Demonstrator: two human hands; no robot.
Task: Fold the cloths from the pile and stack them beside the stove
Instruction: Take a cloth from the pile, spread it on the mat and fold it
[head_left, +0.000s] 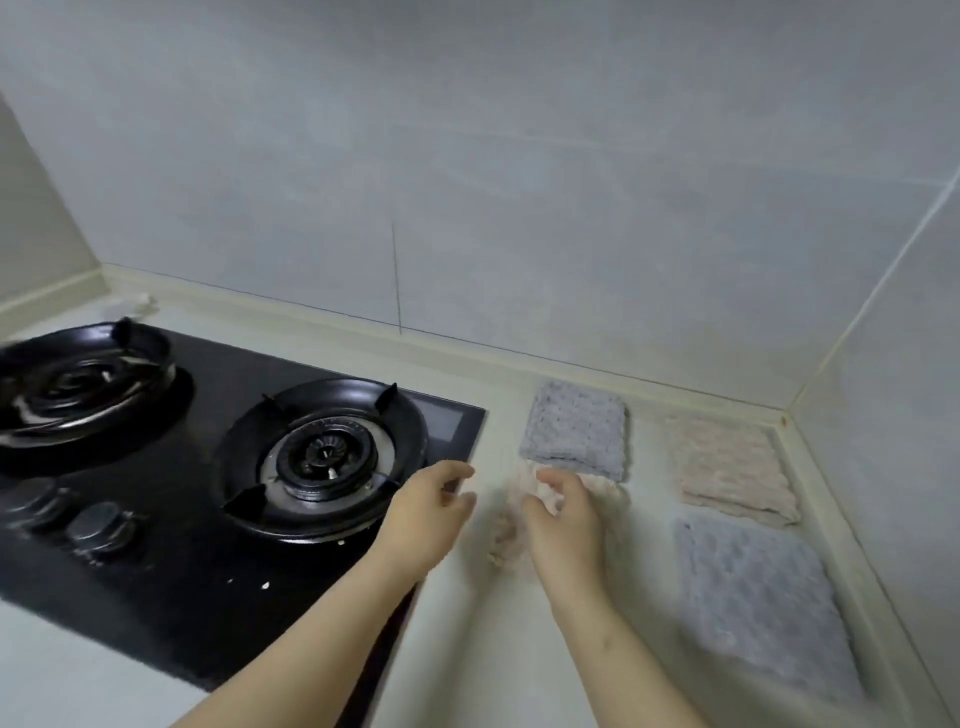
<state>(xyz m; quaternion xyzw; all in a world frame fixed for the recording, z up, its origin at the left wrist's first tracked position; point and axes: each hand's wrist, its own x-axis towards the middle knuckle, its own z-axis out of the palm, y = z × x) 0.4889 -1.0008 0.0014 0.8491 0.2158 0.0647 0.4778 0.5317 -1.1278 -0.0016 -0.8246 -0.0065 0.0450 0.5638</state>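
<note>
Pale greenish-white countertop (467, 649) ran under grey tiled walls (519, 156). Cream sealing strip (467, 356) lined the counter-wall joint. Small crumpled whitish scrap (132, 304) lay against the strip at back left, too blurred to identify.

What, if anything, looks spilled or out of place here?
A few white specks lie on the black stove glass near its front edge, like crumbs or splashes. The pink cloth gripped by the right hand is crumpled, which fits a cloth not yet folded. Nothing else stands out.
</note>
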